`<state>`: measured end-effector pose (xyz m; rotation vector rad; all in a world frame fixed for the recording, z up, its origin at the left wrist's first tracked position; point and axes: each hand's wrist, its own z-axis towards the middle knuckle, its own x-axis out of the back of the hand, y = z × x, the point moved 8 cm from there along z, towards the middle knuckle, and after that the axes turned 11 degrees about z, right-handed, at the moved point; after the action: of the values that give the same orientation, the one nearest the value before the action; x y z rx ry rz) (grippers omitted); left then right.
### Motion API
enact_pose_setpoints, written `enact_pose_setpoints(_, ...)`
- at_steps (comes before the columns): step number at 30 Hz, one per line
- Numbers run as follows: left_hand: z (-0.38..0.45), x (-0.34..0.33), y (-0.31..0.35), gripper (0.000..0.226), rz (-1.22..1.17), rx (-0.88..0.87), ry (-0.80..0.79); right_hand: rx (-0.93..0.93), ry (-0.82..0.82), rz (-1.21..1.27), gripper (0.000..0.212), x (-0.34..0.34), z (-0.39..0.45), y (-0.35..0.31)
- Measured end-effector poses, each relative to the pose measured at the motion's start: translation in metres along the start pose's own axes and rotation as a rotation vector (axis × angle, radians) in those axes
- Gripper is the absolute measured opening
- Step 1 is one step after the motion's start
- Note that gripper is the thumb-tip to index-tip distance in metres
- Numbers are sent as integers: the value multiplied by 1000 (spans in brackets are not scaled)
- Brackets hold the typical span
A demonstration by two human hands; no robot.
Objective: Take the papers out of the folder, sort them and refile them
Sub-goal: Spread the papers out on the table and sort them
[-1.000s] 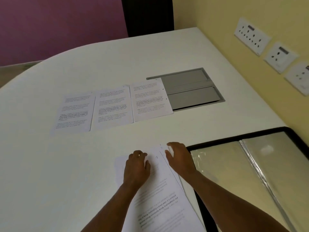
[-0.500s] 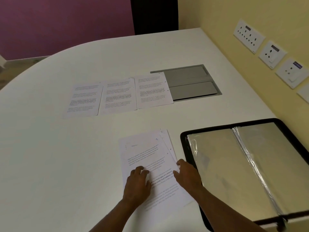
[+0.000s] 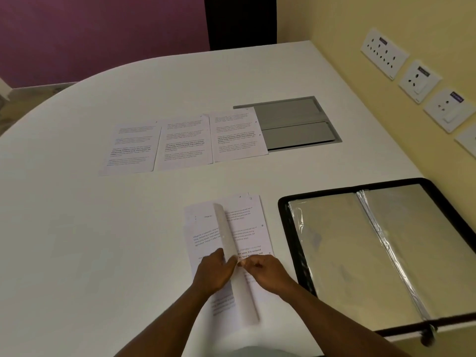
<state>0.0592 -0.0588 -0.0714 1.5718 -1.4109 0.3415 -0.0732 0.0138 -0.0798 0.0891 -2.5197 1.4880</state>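
White curved table (image 3: pixel 103 240), purple and yellow walls. Open black folder (image 3: pixel 288 228) at right edge. Three sheets (image 3: pixel 184 144) in a row mid-table beside grey hatch (image 3: pixel 296 124). One stack (image 3: pixel 247 228) near front edge: left hand (image 3: pixel 215 273) and right hand (image 3: pixel 268 273) pinch its lifted top sheet (image 3: pixel 226 233).

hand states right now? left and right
Left hand: pinching the lifted top sheet of the paper stack.
Right hand: fingers curled at that sheet's edge; hold cannot be told.
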Motion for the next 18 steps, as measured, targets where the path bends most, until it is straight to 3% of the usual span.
enact_pose_setpoints(3, 1, 2, 0, 37, 34, -7, -28, 70, 326, -215, 39, 27, -4, 4)
enact_pose_setpoints(6, -3, 5, 0, 64, -65, 10, -22, 12, 456, -491, 51, 44, -7, 8)
enact_pose_setpoints(9, -9, 6, 2, 87, -48, 17, -10, -45, 382, -391, 47, 40, -2, 16)
enact_pose_setpoints(12, -10, 6, 3, 92, -43, -53, 31, 66, 387, -329, 45, 31, -5, 6)
enact_pose_setpoints(14, -9, 5, 4, 83, -45, -111, 59, 174, 394, -234, 54, 24, -8, -7)
enact_pose_setpoints(16, -10, 5, 7, 62, -64, -127, 82, 216, 259, -30, 60, 10, -10, -18)
enact_pose_setpoints(18, -11, 7, 11, 60, -166, -89, 72, 204, 94, 118, 61, -7, -8, -24)
